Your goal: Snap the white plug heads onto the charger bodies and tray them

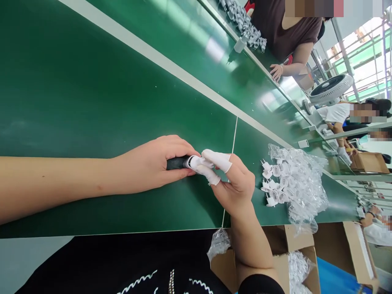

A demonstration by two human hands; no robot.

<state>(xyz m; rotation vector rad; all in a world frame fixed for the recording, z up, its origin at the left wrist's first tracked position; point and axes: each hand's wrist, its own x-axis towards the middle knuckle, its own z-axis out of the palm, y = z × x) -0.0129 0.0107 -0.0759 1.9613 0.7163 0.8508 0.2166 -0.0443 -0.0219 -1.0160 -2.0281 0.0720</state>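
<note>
My left hand [165,163] reaches in from the left, its fingers wrapped round a short black cylindrical piece [177,163] with a pale ring at its right end. What kind of thing it is, I cannot tell. My right hand [235,173] comes up from below, with white finger cots on the thumb and forefinger. Between those covered fingertips is a small white part [208,163], mostly hidden, meeting the ringed end of the black piece. Both hands are just above the green work surface [92,102].
Right of my hands lies a clear plastic bag [309,188] with several white plug adapters [272,183] spilling out. Open cardboard boxes [298,237] stand below the table edge. Across the bench are a co-worker [275,32], a heap of white parts [241,20] and a fan [330,89].
</note>
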